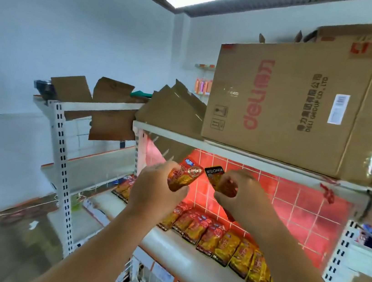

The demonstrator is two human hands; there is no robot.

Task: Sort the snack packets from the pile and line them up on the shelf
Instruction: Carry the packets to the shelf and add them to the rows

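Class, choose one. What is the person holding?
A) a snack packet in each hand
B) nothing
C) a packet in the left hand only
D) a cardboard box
A: the left hand grips a red-orange snack packet, and the right hand pinches a black-topped packet.

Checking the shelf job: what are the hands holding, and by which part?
The left hand grips an orange packet by its lower half; the right hand pinches a black-ended packet by its lower part.
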